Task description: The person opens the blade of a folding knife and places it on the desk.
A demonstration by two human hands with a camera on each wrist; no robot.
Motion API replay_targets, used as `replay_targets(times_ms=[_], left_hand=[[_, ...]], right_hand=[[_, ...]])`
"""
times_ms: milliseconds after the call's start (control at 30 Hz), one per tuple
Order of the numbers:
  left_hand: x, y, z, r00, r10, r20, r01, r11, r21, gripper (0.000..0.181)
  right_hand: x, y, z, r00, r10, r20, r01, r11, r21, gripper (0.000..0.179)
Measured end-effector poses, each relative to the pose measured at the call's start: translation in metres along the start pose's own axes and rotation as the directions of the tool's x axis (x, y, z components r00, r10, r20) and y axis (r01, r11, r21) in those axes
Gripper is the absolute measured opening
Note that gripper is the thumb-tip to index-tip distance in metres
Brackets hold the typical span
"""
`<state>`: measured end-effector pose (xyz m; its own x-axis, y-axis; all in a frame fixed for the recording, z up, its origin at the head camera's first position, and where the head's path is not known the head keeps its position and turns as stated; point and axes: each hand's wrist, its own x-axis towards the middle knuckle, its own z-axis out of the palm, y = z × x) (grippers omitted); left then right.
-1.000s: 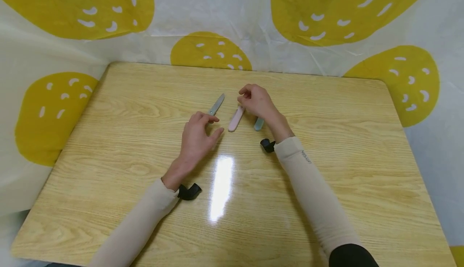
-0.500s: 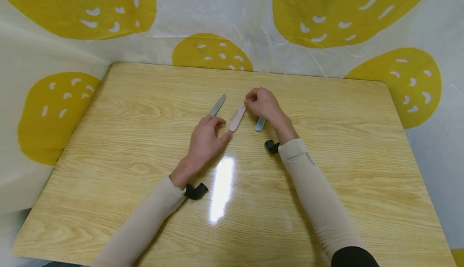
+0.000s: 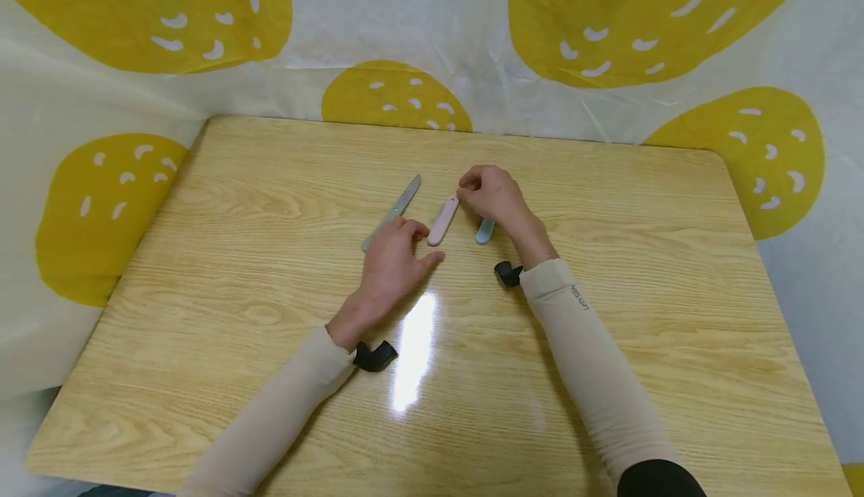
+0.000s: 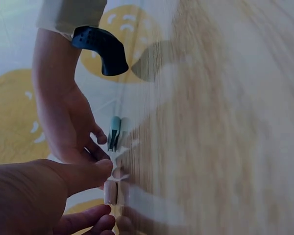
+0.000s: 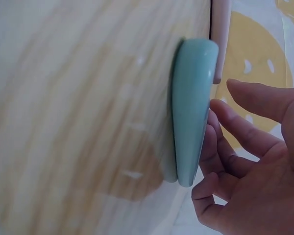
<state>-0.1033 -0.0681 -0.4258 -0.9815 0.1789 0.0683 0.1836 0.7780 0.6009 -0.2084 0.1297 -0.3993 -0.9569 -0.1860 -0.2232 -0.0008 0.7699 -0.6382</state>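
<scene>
Three folding knives lie side by side on the wooden table. The left one, a grey-green knife (image 3: 393,213), has its blade out and pointing away. My left hand (image 3: 394,259) overlaps its handle end in the head view. Its parted thumb and fingers stand around the near end of the pink folding knife (image 3: 442,223), which is folded. My right hand (image 3: 494,196) hovers over the far end of that pink knife, thumb and forefinger a little apart. Below the right palm lies a folded teal knife (image 5: 193,107), its far part hidden by the hand in the head view.
The light wooden table (image 3: 641,294) meets a white and yellow patterned curtain (image 3: 418,25) at its back and sides. A black curved piece sits at each wrist, one at the left cuff (image 3: 374,356) and one at the right cuff (image 3: 506,273). Light glares off the table's middle.
My left hand has slid right, off the grey-green knife's handle and over to the pink knife's near end. My right hand has shifted slightly right and nearer, uncovering the pink knife's pivot end.
</scene>
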Motion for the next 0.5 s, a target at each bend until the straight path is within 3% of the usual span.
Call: replay_targets(times_ms=[500], left_hand=[[0.0028, 0.0018, 0.0026, 1.0, 0.016, -0.027, -0.015, 0.998, 0.053, 0.032]], right_hand=[[-0.002, 0.0025, 0.0028, 1.0, -0.002, -0.012, 0.002, 1.0, -0.011, 0.026]])
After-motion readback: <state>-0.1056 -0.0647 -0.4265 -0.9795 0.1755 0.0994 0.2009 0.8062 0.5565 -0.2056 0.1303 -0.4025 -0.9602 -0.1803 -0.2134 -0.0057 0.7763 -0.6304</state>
